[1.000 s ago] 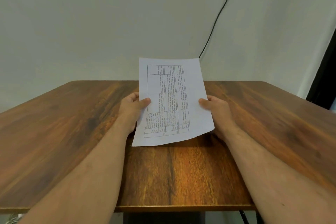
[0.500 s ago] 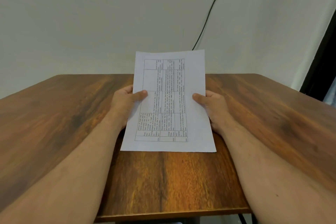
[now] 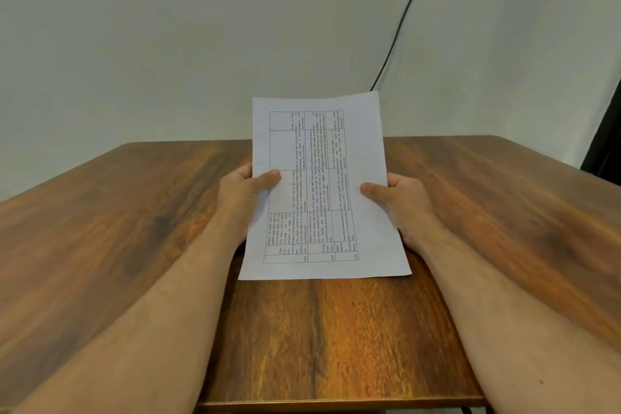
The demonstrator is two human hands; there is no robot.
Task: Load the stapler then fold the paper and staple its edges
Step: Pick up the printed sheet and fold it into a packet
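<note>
**Sheet held in both hands above table**

I am holding a white printed paper sheet bearing a ruled table of text [image 3: 322,188] with both hands, unfolded, tilted up toward me above the brown wood-grain tabletop [image 3: 336,339]. My left hand [image 3: 243,200] is pinching the sheet's 9 o'clock edge, thumb lying across the printed face, fingers hidden behind. My right hand [image 3: 396,203] is pinching the 3 o'clock edge the same way. The sheet's near edge is hanging just above the wood; whether it is touching, I cannot tell. A thin black cable [image 3: 403,17] is running down the pale wall [image 3: 168,44] toward 1 o'clock. Printed text is reading sideways.
</note>
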